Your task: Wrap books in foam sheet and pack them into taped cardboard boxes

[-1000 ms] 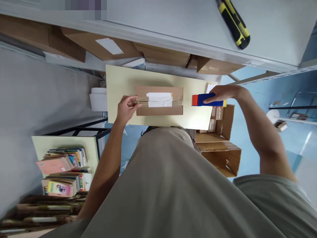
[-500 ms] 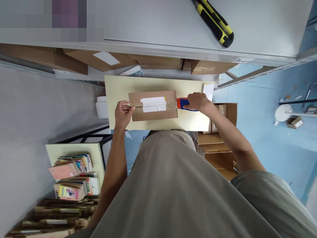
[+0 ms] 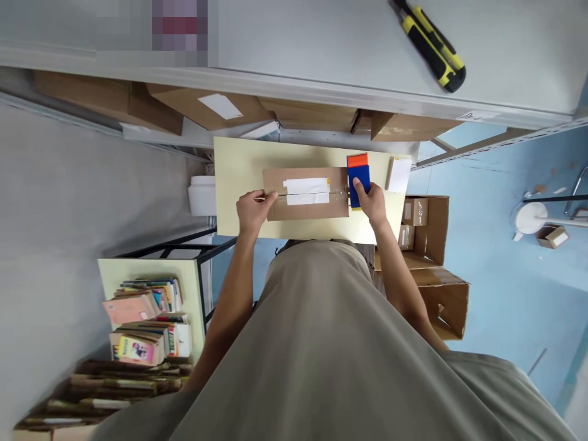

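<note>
Cardboard box (image 3: 307, 194), 1 unit, closed, flat on the pale yellow table (image 3: 239, 165), with a white label (image 3: 307, 190) on top and clear tape running along its seam. Left hand (image 3: 253, 210): at the box's left end, fingers curled and pressed against that edge. Right hand (image 3: 371, 203): at the box's right end, fingers closed around a blue and orange tape dispenser (image 3: 358, 177) standing just beside the box. Paper slip (image 3: 399, 174) at the table's right edge. Yellow and black utility knife (image 3: 430, 46) on the grey shelf (image 3: 298, 43) above. Open cartons (image 3: 432, 245) on the floor to the right; stacked books (image 3: 142, 318) lower left.

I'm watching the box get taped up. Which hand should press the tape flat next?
Probably the left hand: it rests on the cardboard box at the tape's end, while the right hand holds the blue and orange tape dispenser.
</note>
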The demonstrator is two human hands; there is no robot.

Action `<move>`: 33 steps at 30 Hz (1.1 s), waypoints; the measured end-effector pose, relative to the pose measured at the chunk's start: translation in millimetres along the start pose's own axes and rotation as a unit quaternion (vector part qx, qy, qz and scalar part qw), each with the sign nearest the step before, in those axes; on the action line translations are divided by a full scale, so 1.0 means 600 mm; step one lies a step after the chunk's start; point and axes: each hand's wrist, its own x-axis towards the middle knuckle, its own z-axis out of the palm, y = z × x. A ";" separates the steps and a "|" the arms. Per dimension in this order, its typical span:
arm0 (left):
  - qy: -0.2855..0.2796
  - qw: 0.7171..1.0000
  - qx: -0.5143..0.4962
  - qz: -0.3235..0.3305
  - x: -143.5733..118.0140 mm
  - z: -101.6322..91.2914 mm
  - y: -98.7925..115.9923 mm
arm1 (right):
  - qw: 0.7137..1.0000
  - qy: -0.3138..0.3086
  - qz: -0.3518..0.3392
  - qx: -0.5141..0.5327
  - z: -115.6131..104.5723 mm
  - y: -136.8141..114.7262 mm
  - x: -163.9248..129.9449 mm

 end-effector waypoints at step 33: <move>0.040 0.991 -0.122 0.040 0.019 -0.062 -0.218 | 0.844 0.308 -0.012 0.438 0.313 -0.056 0.024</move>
